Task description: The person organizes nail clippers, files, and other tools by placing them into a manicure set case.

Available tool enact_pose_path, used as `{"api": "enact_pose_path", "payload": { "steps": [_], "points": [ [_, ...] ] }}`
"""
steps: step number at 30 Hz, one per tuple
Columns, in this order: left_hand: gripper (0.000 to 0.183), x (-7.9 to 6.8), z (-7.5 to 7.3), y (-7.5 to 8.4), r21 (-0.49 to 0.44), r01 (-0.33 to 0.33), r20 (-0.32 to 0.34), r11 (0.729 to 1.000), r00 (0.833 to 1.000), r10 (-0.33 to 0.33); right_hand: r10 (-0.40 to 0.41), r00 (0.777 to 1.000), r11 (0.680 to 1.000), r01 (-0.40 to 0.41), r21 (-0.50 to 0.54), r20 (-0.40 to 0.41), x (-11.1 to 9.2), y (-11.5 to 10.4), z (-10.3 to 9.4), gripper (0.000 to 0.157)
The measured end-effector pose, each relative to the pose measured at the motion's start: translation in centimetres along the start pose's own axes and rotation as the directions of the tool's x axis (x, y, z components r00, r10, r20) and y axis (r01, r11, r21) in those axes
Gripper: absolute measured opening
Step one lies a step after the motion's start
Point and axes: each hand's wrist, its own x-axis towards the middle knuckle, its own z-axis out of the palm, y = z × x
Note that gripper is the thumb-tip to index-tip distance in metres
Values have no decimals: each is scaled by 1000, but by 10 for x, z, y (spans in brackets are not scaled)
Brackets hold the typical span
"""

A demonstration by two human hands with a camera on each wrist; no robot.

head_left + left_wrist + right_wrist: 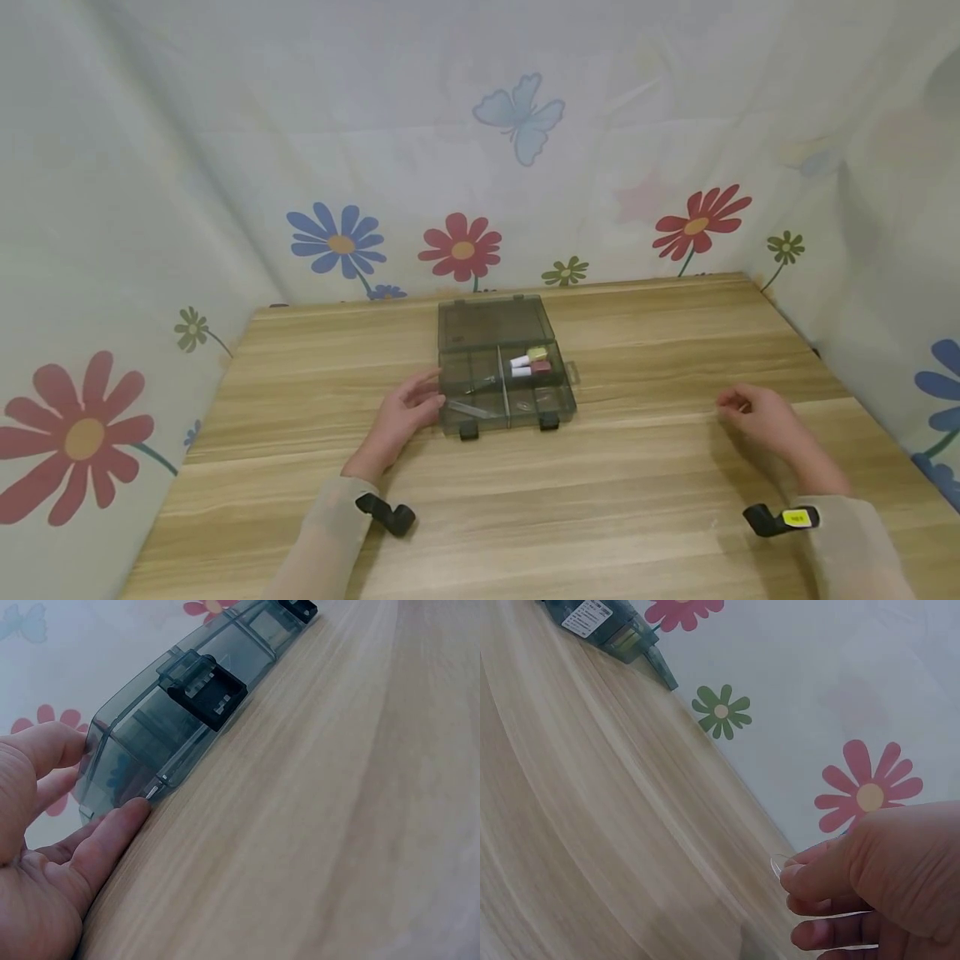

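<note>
A dark translucent divided plastic box (495, 417) lies on the table with its lid (495, 323) tipped open to the back. In its right part are two small bottles with white caps, one yellow-green bottle (537, 354) and one red bottle (542, 367). A slim dark item (482, 384) lies on the left, its kind unclear. My left hand (397, 417) touches the box's left end, with fingertips against the wall and low by the table. Well to the right, above the table, my right hand (772, 423) pinches a small clear curved piece (776, 865) between thumb and finger.
Two black latches (549, 421) hang at the box's front edge, and a loop (573, 372) juts from its right side. The wood-grain table (585, 517) ends at a white curtain (600, 167) printed with flowers, behind and at both sides.
</note>
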Motion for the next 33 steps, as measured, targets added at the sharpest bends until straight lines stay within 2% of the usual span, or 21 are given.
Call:
{"api": "enact_pose_path", "payload": {
  "steps": [7, 17, 27, 33],
  "points": [
    [54, 0, 0, 2, -3, 17, 8, 1000, 1000, -17, 1, 1000, 1000, -1, -29, -7, 4, -9, 1, 11],
    [55, -11, 3, 26, -1, 33, 49, 999, 998, -33, -6, 1000, 999, 6, -33, -1, 9, -24, 1, 10],
    [54, -11, 3, 27, -9, 37, 50, 999, 998, -37, -68, 997, 997, 67, -23, -23, 15, -29, -1, 8],
    [54, -8, 3, 22, -13, 27, 39, 1000, 999, -26, -65, 998, 998, 65, -23, -21, 17, -34, -2, 10]
  ]
}}
